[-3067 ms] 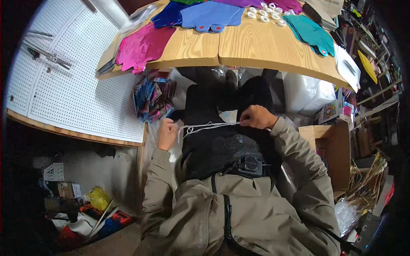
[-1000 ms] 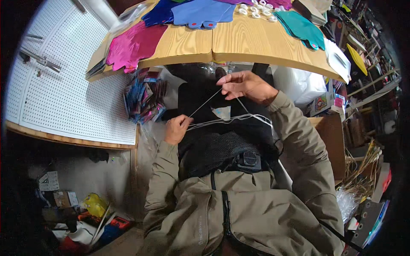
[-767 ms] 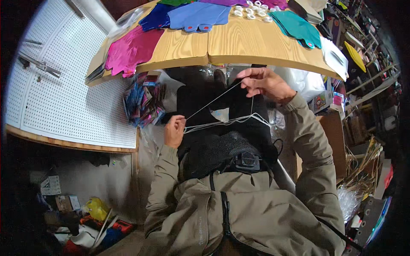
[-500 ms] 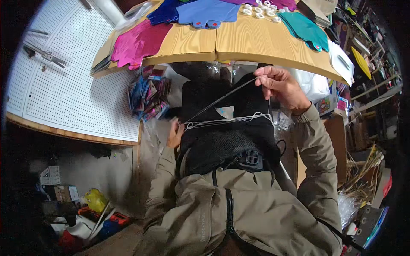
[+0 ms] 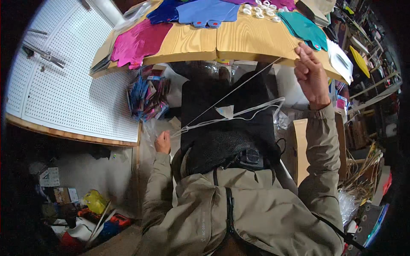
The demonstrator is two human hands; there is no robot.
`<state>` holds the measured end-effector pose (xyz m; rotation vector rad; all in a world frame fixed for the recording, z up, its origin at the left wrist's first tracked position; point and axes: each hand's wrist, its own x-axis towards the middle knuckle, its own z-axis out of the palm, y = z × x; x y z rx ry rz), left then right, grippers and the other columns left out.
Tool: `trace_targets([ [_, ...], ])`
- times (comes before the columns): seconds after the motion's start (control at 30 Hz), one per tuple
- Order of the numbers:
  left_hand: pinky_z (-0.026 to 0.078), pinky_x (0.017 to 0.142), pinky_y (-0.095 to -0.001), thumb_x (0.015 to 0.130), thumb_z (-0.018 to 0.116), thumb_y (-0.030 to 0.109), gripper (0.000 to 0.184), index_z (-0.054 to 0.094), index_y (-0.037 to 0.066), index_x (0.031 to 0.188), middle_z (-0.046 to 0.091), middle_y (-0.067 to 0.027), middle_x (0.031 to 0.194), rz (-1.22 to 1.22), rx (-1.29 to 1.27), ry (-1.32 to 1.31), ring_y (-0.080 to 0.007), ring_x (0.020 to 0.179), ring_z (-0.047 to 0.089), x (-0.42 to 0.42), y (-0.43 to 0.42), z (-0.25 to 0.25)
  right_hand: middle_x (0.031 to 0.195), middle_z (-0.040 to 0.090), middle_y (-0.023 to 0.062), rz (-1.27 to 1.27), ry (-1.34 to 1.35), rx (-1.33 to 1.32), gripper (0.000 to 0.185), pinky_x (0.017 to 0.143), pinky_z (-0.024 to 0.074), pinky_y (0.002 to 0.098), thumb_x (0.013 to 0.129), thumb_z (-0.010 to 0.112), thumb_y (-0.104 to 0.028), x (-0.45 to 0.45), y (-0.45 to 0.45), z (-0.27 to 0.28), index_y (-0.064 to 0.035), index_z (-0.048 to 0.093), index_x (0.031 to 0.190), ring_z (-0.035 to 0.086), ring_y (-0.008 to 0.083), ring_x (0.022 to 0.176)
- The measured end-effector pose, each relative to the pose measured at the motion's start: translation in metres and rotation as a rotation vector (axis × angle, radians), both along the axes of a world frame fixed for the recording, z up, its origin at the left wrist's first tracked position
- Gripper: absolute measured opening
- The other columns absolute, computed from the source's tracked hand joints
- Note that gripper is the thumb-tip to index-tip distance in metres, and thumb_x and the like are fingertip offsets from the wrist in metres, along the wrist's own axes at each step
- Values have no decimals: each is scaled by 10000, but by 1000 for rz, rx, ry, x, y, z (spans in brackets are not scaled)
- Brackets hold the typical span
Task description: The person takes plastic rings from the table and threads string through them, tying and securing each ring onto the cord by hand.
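Observation:
A looped bundle of thin white cord point(image 5: 239, 114) stretches over my dark-clothed lap. My left hand point(image 5: 162, 142) is closed at the left end of the bundle, beside my left thigh. Up at the right, in front of the table edge, my right hand point(image 5: 311, 74) pinches a single strand of the cord. That strand runs taut and slanting from near my left hand up to my right fingertips. A small pale scrap with a bluish mark point(image 5: 225, 112) lies on my lap behind the cord.
Ahead stands a wooden table point(image 5: 252, 42) with a pink fabric piece point(image 5: 139, 42), a blue one point(image 5: 207, 13), a teal one point(image 5: 303, 30) and several white rings point(image 5: 259, 15). A white pegboard point(image 5: 72, 85) is at left, packaged items point(image 5: 147, 96) beside it. A small fan point(image 5: 251, 157) sits at my waist.
My right hand has moved up and to the right, drawing the strand longer. My left hand has shifted left and down. The loops have slid and now slant upward to the right.

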<state>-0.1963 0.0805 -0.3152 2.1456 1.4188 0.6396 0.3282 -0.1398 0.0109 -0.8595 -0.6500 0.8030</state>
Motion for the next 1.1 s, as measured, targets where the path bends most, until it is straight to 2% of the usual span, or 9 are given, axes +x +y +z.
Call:
trace_targets([
  [0.17,522,750,-505,1025,498,389,383,673,52,1076,690,-212,964,71,-78,416,-411,930,668,-7,10,-14,1041,697,12,-125,74,60,235,496,316,184,1003,650,-137,8,-15,15,-45,641,1219,424,35,600],
  [0.23,528,807,-504,1001,522,371,359,690,66,1091,696,-214,1017,17,-15,505,-420,964,661,-65,72,-158,1024,701,7,-114,-78,-56,237,492,318,180,999,657,-135,-5,-24,28,-41,642,1217,418,28,586],
  [0.3,535,863,-503,977,545,352,341,706,80,1106,701,-216,1070,-31,52,593,-428,997,653,-44,109,-154,989,709,-2,-42,-364,-314,243,485,323,173,991,671,-130,-27,-24,41,-34,644,1212,404,14,558],
  [0.4,564,835,-409,936,610,93,383,611,17,1312,685,-188,1124,-181,708,341,-317,986,678,53,62,115,943,728,31,177,-600,-372,232,507,376,186,989,658,-89,-55,-20,62,-11,649,1207,481,27,572],
  [0.47,558,758,-314,939,645,56,408,574,-19,1334,681,-150,1194,-306,295,-113,-237,887,675,125,12,252,949,732,40,285,-653,-364,231,524,399,193,991,646,-70,-70,-13,73,-4,643,1212,515,37,603],
  [0.57,518,650,-251,1005,637,153,336,590,-22,1288,689,-101,1170,-663,-391,-640,-127,788,636,199,-46,350,951,730,46,426,-716,-294,230,551,432,203,992,638,-51,-89,1,78,8,636,1215,565,51,655],
  [0.73,406,503,-185,1030,632,267,365,611,-15,1261,710,-61,936,-1023,-713,-342,-44,601,537,259,-77,400,920,705,35,458,-697,-159,251,583,460,208,987,666,-85,-94,9,63,19,633,1213,603,61,730],
  [0.9,295,417,-179,1049,606,269,290,638,7,1167,638,-7,745,-919,-806,-170,-15,490,434,267,-76,387,885,673,24,277,-713,-147,256,600,475,222,990,686,-141,-82,-9,52,23,658,1184,602,62,758],
  [1.1,255,395,-185,1081,543,230,239,643,14,1064,574,-4,667,-865,-846,-490,-17,457,390,245,-54,366,909,678,22,337,-901,-133,235,644,489,236,1011,667,-204,-36,-30,22,18,689,1084,588,71,756],
])
